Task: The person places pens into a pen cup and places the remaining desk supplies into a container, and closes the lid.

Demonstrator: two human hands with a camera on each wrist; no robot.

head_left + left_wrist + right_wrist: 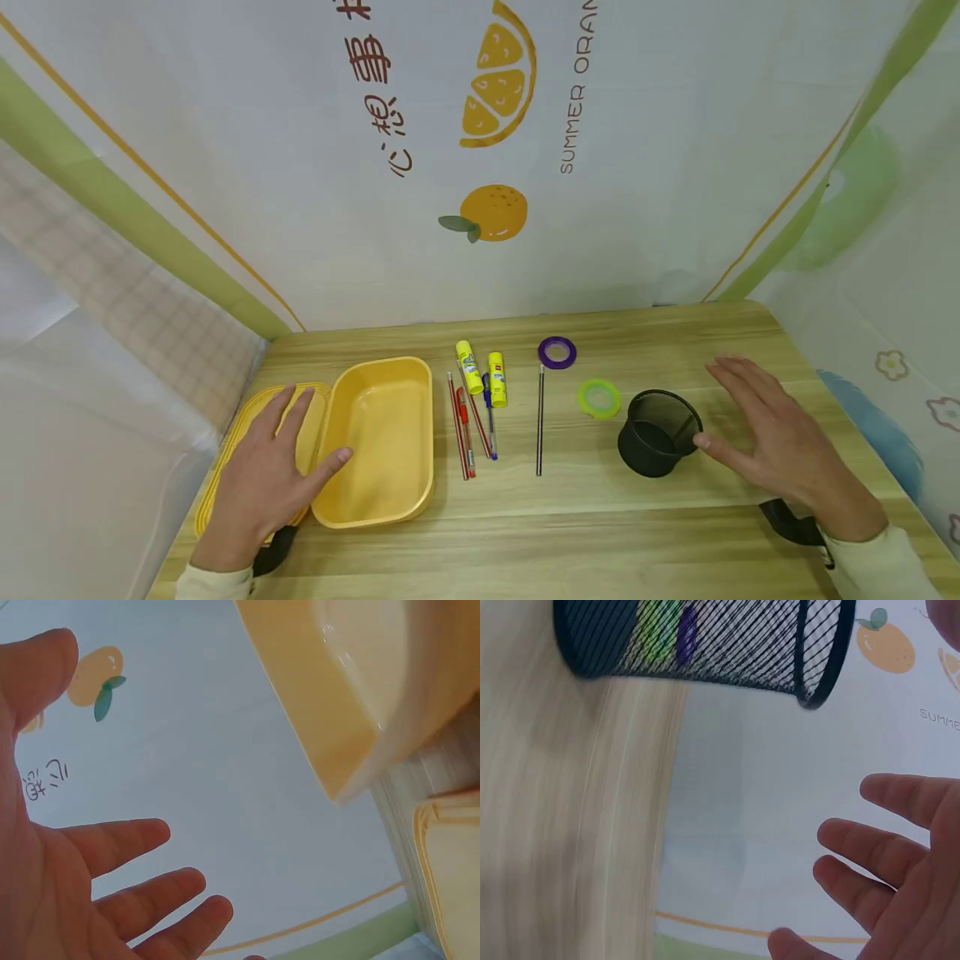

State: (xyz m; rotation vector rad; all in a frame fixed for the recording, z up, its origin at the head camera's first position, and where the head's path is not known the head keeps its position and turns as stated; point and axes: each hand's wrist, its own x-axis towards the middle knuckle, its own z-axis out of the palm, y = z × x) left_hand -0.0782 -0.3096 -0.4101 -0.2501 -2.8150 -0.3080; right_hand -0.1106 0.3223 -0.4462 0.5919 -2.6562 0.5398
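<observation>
The cup [649, 457] stands on the bench [570, 542] just left of the right hand [787, 442], whose spread fingers hold nothing. The left hand [266, 475], likewise spread and holding nothing, hovers over the lid [311, 429] beside the box [382, 450].

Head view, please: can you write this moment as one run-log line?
left grip: empty, over yellow lid | right grip: empty, beside black cup | yellow box: uncovered | pens, glue sticks: on table

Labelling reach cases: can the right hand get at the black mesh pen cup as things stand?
Probably yes: the right hand, open and holding nothing, hovers just beside the black mesh pen cup, thumb near its rim, with nothing visible between them.
</observation>
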